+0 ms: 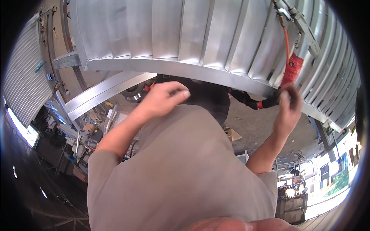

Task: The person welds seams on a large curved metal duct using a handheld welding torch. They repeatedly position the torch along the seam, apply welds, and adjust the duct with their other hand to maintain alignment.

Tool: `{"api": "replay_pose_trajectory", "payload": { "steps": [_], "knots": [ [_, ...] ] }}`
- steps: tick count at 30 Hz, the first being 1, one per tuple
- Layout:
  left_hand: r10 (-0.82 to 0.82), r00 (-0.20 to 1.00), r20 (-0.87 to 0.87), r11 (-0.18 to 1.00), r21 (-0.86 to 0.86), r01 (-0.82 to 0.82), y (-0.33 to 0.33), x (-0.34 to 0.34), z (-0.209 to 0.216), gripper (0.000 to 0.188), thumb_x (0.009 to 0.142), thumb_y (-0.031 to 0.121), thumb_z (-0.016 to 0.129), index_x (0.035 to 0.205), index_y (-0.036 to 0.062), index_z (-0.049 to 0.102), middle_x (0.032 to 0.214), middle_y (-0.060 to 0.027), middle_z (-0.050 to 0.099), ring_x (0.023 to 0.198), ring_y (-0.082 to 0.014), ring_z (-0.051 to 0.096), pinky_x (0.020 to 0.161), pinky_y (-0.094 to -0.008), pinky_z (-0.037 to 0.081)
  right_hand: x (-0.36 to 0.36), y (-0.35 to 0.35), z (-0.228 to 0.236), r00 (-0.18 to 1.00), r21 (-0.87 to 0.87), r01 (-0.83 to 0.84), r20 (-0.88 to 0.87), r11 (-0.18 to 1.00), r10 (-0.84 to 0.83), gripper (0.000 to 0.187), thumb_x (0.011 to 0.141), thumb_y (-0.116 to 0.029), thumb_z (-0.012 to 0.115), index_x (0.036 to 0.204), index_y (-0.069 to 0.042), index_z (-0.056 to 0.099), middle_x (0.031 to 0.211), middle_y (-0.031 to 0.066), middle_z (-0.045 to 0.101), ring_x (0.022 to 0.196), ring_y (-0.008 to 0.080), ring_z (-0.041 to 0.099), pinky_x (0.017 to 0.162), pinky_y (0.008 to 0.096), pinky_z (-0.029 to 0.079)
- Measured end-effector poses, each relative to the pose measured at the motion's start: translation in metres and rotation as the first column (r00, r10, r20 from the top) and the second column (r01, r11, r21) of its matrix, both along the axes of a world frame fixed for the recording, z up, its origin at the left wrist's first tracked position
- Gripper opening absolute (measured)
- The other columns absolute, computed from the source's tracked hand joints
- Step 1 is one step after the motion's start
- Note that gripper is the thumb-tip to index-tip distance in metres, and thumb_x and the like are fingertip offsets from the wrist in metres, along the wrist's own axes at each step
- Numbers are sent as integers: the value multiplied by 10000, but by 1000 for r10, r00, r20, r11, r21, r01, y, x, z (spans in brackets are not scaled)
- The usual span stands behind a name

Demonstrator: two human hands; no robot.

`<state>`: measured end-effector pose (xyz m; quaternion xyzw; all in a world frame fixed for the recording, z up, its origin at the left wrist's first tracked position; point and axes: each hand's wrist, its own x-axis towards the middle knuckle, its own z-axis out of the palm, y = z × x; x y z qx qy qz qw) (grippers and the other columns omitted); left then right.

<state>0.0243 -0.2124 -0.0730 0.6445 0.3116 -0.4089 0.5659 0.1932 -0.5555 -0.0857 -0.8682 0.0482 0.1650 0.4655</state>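
My left hand [166, 98] hovers over my lap just below the frame's front edge. Its fingers are loosely curled, the thumb stands apart from them, and nothing shows in it. My right hand [290, 106] is raised at the right, its fingertips smeared by motion. It overlaps the end of a black hose [250, 102] banded with red tape, just under a red-wrapped handle [293, 69]; whether it grips either is unclear. In front of me lies a large slatted panel of silvery metal [165, 34] with a flat front rail [154, 64].
A metal tool with long arms [304, 32] and an orange cable [286, 42] lies on the panel at the upper right. A diagonal metal beam [104, 90] runs under the left side. Clutter [90, 134] covers the lower left floor; corrugated sheet [25, 69] stands far left.
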Motion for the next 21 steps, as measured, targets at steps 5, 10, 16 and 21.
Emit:
{"api": "replay_pose_trajectory", "payload": {
  "steps": [5,10,16,21],
  "knots": [
    [-186,959,213,978,-56,202,-43,-11,-19,374,953,368,675,1159,61,730,1057,-135,733,1030,-292,695,910,-397,546,79,2,-28,996,-376,-90,-25,922,87,646,887,-452,800,1273,39,635,1108,136,702,1062,274,680,925,356,519],
    [-311,866,392,928,-70,366,-73,0,-40,436,953,423,648,1224,88,714,1181,-131,709,1147,-306,656,997,-428,515,96,5,-41,975,-306,-171,-192,936,115,601,877,-471,795,1189,23,655,958,95,710,892,188,682,817,320,533],
    [-314,784,536,892,-115,436,-100,3,-63,856,838,405,788,1536,50,442,1576,-185,428,1433,-366,453,1155,-438,430,75,7,1,969,-14,-99,-229,995,93,588,814,-320,806,1215,50,588,942,70,631,796,144,614,722,287,507],
    [-459,677,575,742,-172,648,-95,-15,-90,818,778,430,835,1457,73,550,1404,-166,598,1358,-372,515,1117,-459,436,57,-38,85,975,291,36,-222,956,30,541,828,-223,752,1254,51,561,980,84,624,833,168,617,715,302,511]
  ]
}}
